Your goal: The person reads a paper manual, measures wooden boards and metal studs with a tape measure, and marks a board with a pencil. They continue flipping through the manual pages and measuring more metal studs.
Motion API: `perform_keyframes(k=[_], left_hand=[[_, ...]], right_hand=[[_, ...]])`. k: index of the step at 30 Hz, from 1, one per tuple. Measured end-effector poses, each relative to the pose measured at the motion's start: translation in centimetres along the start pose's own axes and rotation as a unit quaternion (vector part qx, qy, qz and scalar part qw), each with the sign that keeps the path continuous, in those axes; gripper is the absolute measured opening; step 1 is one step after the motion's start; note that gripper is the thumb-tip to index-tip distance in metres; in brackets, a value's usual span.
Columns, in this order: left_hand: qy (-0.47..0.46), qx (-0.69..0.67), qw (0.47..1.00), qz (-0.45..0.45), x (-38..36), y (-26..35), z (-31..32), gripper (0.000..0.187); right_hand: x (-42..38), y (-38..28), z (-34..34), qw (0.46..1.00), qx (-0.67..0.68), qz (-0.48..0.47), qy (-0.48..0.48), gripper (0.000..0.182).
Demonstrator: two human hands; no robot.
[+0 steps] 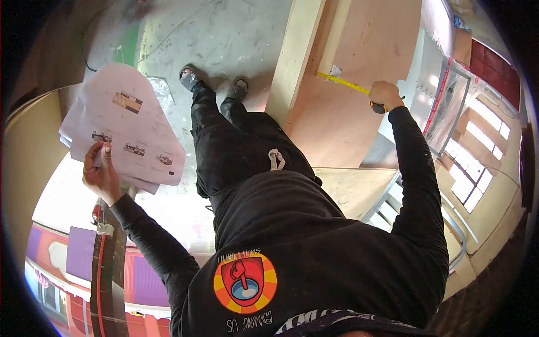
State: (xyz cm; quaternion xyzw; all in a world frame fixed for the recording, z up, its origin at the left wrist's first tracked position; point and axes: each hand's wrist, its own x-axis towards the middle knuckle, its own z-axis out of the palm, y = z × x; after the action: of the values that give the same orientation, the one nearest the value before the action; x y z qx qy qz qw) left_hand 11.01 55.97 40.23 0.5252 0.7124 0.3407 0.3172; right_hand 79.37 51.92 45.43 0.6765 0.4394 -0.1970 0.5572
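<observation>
My left hand (102,173) pinches a stack of printed paper sheets (126,121) at its lower left part, thumb on top. The top sheet shows small pictures of furniture-like items. On the right, my right hand (384,95) is closed around a tape measure (378,107) with a black and yellow case. Its yellow blade (342,82) is pulled out to the left across a light wooden panel (370,50), and the blade's end lies near the panel's left edge strip. A small pale label (336,71) sits beside the blade.
Below are my sandalled feet (193,77) on a grey, marked floor (224,33). A wooden board edge (289,62) runs beside the panel. Wrapped framed panels (449,106) stand at the right. A dark post (110,269) and purple panels (147,281) are at the lower left.
</observation>
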Motion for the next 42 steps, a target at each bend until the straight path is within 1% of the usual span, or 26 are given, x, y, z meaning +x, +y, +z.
perform_keyframes(k=[5, 8, 10, 13, 16, 17, 20, 21, 22, 24, 25, 26, 27, 29, 30, 32, 34, 37, 39, 40, 41, 42], left_hand=[[0.009, -0.012, 1.000, 0.003, 1.5, -0.1, -0.1, 0.026], [0.012, -0.014, 1.000, 0.006, 1.9, 1.2, -0.4, 0.026], [0.008, 0.007, 1.000, -0.019, 1.5, 2.1, -0.9, 0.026], [0.005, 0.012, 1.000, -0.019, 0.0, 4.4, -1.2, 0.027], [-0.002, -0.003, 1.000, 0.005, -0.6, 8.0, -2.7, 0.027], [0.009, -0.001, 1.000, 0.006, -0.8, 9.3, -3.4, 0.028], [0.003, -0.014, 1.000, 0.016, -1.8, 14.5, -5.7, 0.028], [0.003, -0.011, 1.000, 0.012, -2.4, 16.6, -6.3, 0.028], [0.009, -0.011, 1.000, 0.023, -3.1, 18.6, -6.8, 0.028], [0.010, 0.073, 0.997, 0.031, -4.7, 22.5, -7.4, 0.027], [0.006, 0.019, 0.999, 0.039, -5.2, 23.7, -7.7, 0.027], [0.012, 0.019, 0.998, 0.051, -5.7, 24.8, -8.3, 0.027], [0.010, 0.016, 0.999, 0.043, -5.7, 26.7, -9.0, 0.027], [0.004, 0.017, 0.999, 0.037, -6.4, 30.8, -10.1, 0.027], [0.009, 0.018, 0.999, 0.050, -7.4, 32.8, -9.9, 0.027], [0.008, 0.017, 0.999, 0.051, -10.4, 36.9, -8.9, 0.027], [0.016, 0.038, 0.996, 0.079, -13.4, 42.6, -8.6, 0.024], [0.003, 0.015, 0.997, 0.073, -17.0, 48.0, -10.0, 0.021], [-0.004, -0.006, 0.996, 0.089, -19.9, 50.1, -10.7, 0.020], [-0.012, -0.026, 0.996, 0.089, -21.2, 51.3, -11.2, 0.020], [-0.008, 0.006, 0.994, 0.104, -22.5, 53.6, -11.4, 0.019], [-0.008, 0.004, 0.993, 0.116, -23.4, 55.5, -11.6, 0.019]], right_hand=[[-0.1, -0.4, -1.3, 0.999, 0.026, -0.008, 0.020, 0.027], [0.2, 0.0, -1.2, 1.000, 0.013, 0.016, 0.022, 0.025], [-0.2, 0.7, -0.9, 1.000, 0.016, 0.011, 0.013, 0.024], [-1.6, 2.9, -0.3, 1.000, 0.014, 0.004, 0.011, 0.024], [-3.8, 5.5, 0.3, 0.998, 0.034, -0.004, 0.050, 0.023], [-4.8, 6.6, 0.5, 0.998, 0.042, -0.014, 0.049, 0.023], [-7.5, 10.0, 1.6, 0.996, 0.046, -0.012, 0.071, 0.022], [-8.7, 11.3, 2.1, 0.993, 0.053, -0.015, 0.102, 0.021], [-9.8, 12.7, 2.6, 0.992, 0.061, -0.014, 0.111, 0.021], [-11.6, 15.8, 3.7, 0.992, 0.066, -0.022, 0.103, 0.020], [-12.3, 17.4, 4.3, 0.991, 0.075, -0.020, 0.112, 0.020], [-13.1, 18.7, 4.5, 0.991, 0.091, -0.012, 0.097, 0.020], [-14.3, 19.9, 4.3, 0.991, 0.106, -0.003, 0.081, 0.019], [-16.1, 22.8, 4.7, 0.987, 0.134, -0.001, 0.092, 0.019], [-16.7, 24.7, 5.6, 0.983, 0.154, 0.000, 0.096, 0.019], [-17.3, 29.0, 8.1, 0.981, 0.170, 0.000, 0.096, 0.019], [-18.6, 33.0, 10.5, 0.978, 0.187, 0.003, 0.096, 0.019], [-21.8, 38.1, 14.5, 0.965, 0.233, 0.006, 0.119, 0.018], [-23.9, 40.8, 19.0, 0.936, 0.308, 0.017, 0.169, 0.023], [-24.4, 41.7, 21.7, 0.931, 0.319, 0.022, 0.177, 0.023], [-24.5, 42.6, 24.5, 0.927, 0.325, -0.001, 0.190, 0.024], [-25.1, 43.5, 26.4, 0.921, 0.330, -0.024, 0.204, 0.024]])
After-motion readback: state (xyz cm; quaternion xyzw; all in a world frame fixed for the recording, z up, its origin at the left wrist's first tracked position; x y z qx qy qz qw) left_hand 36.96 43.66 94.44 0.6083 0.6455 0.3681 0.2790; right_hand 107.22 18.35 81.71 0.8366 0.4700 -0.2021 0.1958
